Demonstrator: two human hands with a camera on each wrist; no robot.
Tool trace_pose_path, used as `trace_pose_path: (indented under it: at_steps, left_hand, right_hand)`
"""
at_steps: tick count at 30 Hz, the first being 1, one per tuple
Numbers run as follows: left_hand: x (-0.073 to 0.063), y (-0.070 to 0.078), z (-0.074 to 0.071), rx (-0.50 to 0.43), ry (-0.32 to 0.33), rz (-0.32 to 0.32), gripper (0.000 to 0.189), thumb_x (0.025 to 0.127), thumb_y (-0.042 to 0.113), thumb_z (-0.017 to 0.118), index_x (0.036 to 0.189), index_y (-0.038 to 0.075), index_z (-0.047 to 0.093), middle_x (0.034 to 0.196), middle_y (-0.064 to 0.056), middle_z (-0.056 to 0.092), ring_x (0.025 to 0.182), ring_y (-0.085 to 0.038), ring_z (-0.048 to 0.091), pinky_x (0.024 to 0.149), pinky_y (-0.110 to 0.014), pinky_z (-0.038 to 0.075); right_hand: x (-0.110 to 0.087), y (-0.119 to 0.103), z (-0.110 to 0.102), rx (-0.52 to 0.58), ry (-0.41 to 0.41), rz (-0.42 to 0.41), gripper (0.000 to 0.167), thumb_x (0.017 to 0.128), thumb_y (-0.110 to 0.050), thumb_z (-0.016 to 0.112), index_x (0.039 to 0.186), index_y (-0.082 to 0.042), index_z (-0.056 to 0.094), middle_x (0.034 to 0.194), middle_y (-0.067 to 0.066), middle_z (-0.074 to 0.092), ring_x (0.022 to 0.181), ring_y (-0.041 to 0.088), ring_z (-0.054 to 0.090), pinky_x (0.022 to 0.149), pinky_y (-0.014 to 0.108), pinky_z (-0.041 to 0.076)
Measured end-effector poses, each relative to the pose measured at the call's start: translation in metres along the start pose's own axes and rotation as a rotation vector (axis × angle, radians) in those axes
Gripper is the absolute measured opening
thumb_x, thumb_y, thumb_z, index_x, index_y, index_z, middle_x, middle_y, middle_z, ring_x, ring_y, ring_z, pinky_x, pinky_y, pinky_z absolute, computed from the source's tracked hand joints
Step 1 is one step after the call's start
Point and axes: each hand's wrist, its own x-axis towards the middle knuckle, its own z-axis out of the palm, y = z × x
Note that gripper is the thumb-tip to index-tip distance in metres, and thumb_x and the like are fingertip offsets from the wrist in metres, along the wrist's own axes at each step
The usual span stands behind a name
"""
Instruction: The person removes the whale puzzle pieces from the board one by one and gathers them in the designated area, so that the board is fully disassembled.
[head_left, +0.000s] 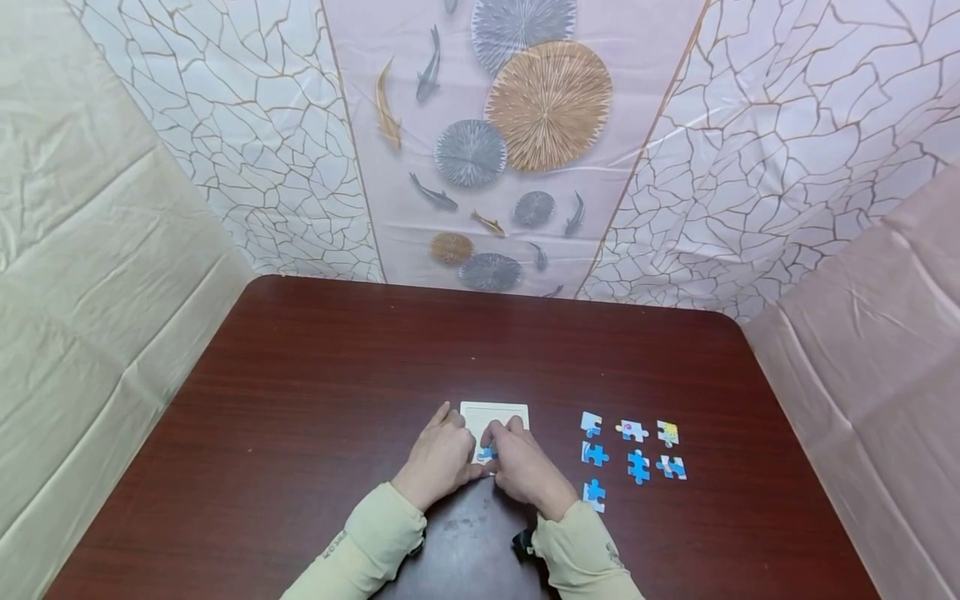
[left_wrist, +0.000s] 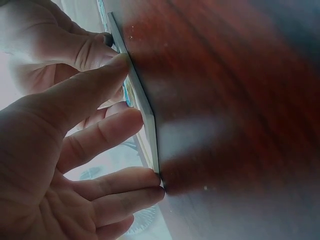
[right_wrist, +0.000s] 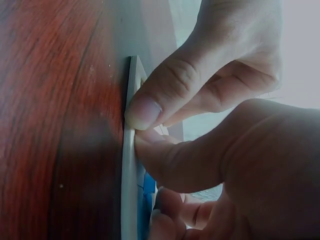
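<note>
A small white puzzle tray (head_left: 495,411) lies on the table between both hands. My left hand (head_left: 444,457) holds the tray at its near left corner, its thumb on the near rim and its other fingers along the side. Over the tray, my right hand (head_left: 527,469) pinches a blue jigsaw piece (right_wrist: 148,184) between thumb and fingers, low inside the rim. Blue printed puzzle (head_left: 485,454) shows in the tray between the hands. The two thumbs sit close together at the near rim in the right wrist view. My fingers hide most of the tray's inside.
Several loose jigsaw pieces lie spread to the right of the tray, among them a blue one (head_left: 638,467) and a yellow one (head_left: 667,432). One piece (head_left: 594,495) lies close beside the right wrist. The dark red wooden table (head_left: 337,375) meets patterned cloth (head_left: 487,208) at the back.
</note>
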Motion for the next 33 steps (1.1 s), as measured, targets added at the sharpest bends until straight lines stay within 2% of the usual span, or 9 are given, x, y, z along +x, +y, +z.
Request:
trace_pose_path:
  at_steps: [12, 22, 33]
  left_hand:
    - [0.0004, 0.0017, -0.0019, -0.017, -0.029, -0.017, 0.044, 0.07, 0.048, 0.082, 0.048, 0.02, 0.056, 0.064, 0.004, 0.045, 0.085, -0.019, 0.057, 0.112, -0.042, 0.035]
    - [0.0004, 0.0008, -0.0017, -0.036, -0.011, -0.016, 0.043, 0.069, 0.045, 0.083, 0.049, 0.02, 0.055, 0.064, 0.004, 0.045, 0.083, -0.02, 0.056, 0.111, -0.042, 0.036]
    - [0.0012, 0.0005, -0.0018, -0.035, -0.039, -0.023, 0.042, 0.07, 0.043, 0.083, 0.048, 0.02, 0.055, 0.065, 0.005, 0.046, 0.084, -0.02, 0.056, 0.112, -0.042, 0.035]
  right_hand:
    - [-0.0015, -0.0009, -0.0067, 0.017, -0.073, -0.003, 0.028, 0.084, 0.005, 0.063, 0.106, -0.009, 0.053, 0.094, 0.006, 0.04, 0.08, 0.021, 0.044, 0.075, 0.035, 0.046]
    - [-0.0011, -0.0016, -0.0069, 0.022, -0.059, -0.007, 0.026, 0.085, 0.003, 0.065, 0.102, -0.01, 0.049, 0.091, 0.005, 0.039, 0.078, 0.021, 0.043, 0.073, 0.035, 0.045]
    - [-0.002, 0.0004, -0.0041, 0.005, -0.041, -0.026, 0.033, 0.08, 0.006, 0.064, 0.104, -0.011, 0.049, 0.093, 0.004, 0.038, 0.079, 0.02, 0.041, 0.072, 0.033, 0.043]
